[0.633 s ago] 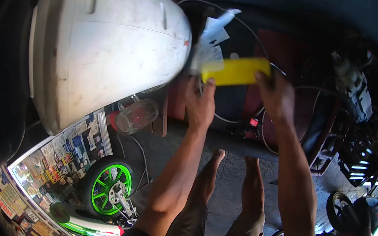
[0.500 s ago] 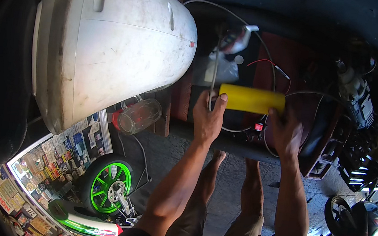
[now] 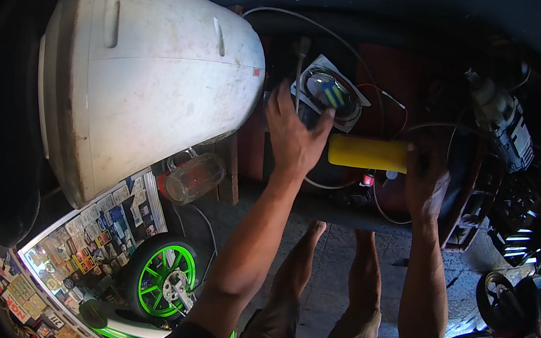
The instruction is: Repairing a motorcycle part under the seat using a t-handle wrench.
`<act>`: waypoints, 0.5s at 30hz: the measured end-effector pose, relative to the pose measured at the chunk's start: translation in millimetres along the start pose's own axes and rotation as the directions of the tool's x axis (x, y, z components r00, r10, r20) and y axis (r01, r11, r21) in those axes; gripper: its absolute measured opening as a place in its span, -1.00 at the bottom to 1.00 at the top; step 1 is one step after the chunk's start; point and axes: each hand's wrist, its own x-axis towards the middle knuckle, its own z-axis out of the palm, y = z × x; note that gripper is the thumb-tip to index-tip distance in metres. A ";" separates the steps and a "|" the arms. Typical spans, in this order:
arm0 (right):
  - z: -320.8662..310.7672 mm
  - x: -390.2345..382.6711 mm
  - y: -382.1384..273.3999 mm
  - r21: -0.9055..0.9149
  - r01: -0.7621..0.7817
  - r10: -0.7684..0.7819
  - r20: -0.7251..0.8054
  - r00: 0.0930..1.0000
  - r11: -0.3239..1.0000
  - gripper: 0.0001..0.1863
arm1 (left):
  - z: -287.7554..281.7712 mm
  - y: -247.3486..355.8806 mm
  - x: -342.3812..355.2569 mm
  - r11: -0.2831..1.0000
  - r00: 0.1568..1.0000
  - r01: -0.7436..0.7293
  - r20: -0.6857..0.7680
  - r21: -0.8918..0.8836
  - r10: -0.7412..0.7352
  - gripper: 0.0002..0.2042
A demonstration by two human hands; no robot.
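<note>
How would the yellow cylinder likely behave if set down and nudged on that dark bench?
The yellow cylinder looks smooth and round, so it would probably roll. The right hand holds one end and it stays straight, which suggests it is stiff. Its weight cannot be judged.

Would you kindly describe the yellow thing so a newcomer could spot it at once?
Start at the big white tank on the left, then look right past the left hand. The yellow cylinder lies level there, its far end at the right hand. Nothing else nearby is bright yellow.
</note>
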 end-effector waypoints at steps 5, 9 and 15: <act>2.0 -7.6 -2.1 -0.031 -0.138 0.140 0.112 0.984 0.990 -0.75 | 30.7 -1.6 25.9 0.990 0.971 0.139 0.198 -0.024 -0.131 -0.27; -1.1 -1.9 0.1 0.014 -0.112 0.110 0.076 0.991 0.994 -0.75 | 18.4 6.9 14.9 0.967 0.893 0.189 0.440 -0.168 -0.098 -0.49; -4.3 -0.1 16.0 0.064 -0.110 0.105 0.075 0.992 0.992 -0.74 | 24.1 -42.1 32.5 0.973 0.968 -0.056 0.225 -0.223 0.108 -0.32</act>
